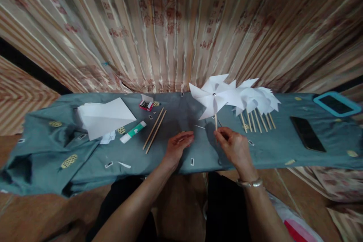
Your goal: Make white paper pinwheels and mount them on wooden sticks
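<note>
My right hand (231, 143) pinches the lower end of a wooden stick that carries a white paper pinwheel (208, 100) with a silver pin at its centre. The pinwheel is held up above the cloth, its blades facing me. My left hand (178, 147) hovers over the cloth with fingers stretched out, holding nothing. Right of the held pinwheel, several finished pinwheels (253, 98) lie overlapped in a row, their sticks pointing toward me. Two loose wooden sticks (154, 130) lie to the left of my left hand.
A green-and-white glue stick (132, 132), a small open box of pins (146, 104) and white paper sheets (103, 117) lie on the left. On the right are a dark phone (307, 133) and a blue-framed device (337, 104). Paper scraps dot the grey-green tablecloth (167, 162). Curtains hang behind.
</note>
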`<state>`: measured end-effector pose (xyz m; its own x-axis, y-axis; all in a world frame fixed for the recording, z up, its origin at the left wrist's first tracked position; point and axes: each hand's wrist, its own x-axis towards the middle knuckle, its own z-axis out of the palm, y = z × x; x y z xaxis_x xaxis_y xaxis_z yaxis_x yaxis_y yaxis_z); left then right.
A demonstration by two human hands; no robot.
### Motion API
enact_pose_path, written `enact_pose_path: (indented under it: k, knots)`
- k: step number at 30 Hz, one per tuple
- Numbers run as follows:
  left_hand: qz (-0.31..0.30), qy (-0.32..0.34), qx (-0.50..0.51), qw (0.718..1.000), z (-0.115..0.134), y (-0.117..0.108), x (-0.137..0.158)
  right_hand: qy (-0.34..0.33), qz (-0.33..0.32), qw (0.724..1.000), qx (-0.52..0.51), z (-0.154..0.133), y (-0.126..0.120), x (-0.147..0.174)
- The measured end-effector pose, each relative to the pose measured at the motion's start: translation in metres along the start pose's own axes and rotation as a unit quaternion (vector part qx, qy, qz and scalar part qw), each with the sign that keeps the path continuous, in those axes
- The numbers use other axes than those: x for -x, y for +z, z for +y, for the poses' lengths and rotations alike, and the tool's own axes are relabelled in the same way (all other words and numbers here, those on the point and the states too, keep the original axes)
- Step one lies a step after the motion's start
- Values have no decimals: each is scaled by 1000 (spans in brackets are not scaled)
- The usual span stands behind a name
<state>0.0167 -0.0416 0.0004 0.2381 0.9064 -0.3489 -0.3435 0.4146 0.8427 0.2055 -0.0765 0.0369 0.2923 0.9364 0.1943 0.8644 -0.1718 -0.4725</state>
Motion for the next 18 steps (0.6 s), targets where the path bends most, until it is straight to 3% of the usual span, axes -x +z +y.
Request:
enact_pose_path:
  k: [3, 7, 18]
  knots:
    - [1, -2, -3, 1000, 1, -1, 2, 7, -9, 991, 133, 18, -15, -16]
    - [-2, -1, -11, 1000, 3, -3, 5, 29, -38, 970, 238, 41, -27, -38]
    - [-7, -9, -6, 1000, 5, -8, 7, 54, -43, 964, 258, 86, -10, -60]
